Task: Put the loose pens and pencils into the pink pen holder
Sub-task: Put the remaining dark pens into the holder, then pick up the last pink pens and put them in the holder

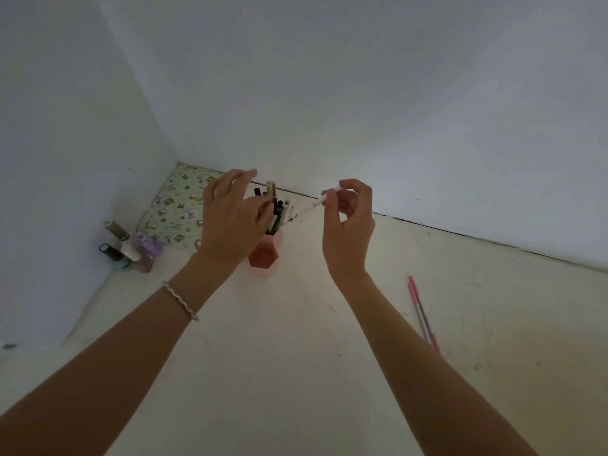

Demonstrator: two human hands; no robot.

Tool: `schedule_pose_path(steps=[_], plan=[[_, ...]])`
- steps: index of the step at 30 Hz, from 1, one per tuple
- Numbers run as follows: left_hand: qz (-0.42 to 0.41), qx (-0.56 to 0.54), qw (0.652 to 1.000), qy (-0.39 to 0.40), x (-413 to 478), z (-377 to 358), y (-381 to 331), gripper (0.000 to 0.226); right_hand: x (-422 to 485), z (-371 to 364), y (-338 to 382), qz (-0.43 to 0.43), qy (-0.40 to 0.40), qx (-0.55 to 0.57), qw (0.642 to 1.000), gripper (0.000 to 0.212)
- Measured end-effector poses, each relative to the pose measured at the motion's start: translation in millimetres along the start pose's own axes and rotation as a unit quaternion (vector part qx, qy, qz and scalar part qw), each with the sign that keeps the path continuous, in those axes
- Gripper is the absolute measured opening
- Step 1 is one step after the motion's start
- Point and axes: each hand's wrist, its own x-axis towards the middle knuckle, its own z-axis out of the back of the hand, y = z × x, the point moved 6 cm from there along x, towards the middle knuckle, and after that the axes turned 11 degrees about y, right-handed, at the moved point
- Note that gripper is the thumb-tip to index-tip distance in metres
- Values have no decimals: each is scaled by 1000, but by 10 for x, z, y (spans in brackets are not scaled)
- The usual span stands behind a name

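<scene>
The pink hexagonal pen holder (265, 256) stands on the cream table near the back wall, with several dark pens and a beige one sticking out of it. My left hand (232, 218) hovers over the holder's left side, fingers spread and touching the pens' tops. My right hand (348, 222) pinches a white pen (312, 205) by its upper end; the pen slants down-left with its lower tip at the holder's rim. Two pink pens (422, 312) lie loose on the table to the right, side by side.
A green patterned pouch (177, 209) lies in the back left corner. Several small bottles and a purple item (131, 246) stand beside it against the left wall. White walls close in at the left and back.
</scene>
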Motion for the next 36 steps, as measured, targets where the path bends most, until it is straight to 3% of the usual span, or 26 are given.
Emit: schedule_pose_path(steps=[3,7,10,12,13,17,21,25,30,36], plan=[[18,-34,995,-95,-48,217,23,39,-14,-87,63,23,7,-8,1000,15],[34,-105,987,-115,-80,381,14,43,-110,-333,60,66,88,-120,987,13],[45,-134,985,-99,-131,402,-39,43,-231,-532,14,152,164,-268,937,12],[47,-154,983,-90,-176,376,-142,39,-302,-579,-44,184,187,-360,895,25],[44,-164,982,-87,-210,344,-219,34,-311,-541,-68,175,184,-364,896,33],[2,-227,974,-18,-327,45,-784,21,-284,33,-204,98,82,-327,936,43],[-26,-284,950,129,-392,-454,-1480,27,-293,711,-394,44,46,-346,936,35],[-11,-308,925,224,-442,-892,-2031,22,-412,1337,-521,-12,-20,-345,938,31],[-16,-280,907,315,-562,-1358,-2640,21,-587,1964,-625,-73,-84,-321,941,27],[-146,-146,902,380,-772,-1701,-3366,35,-826,2546,-785,-118,-142,-306,934,30]])
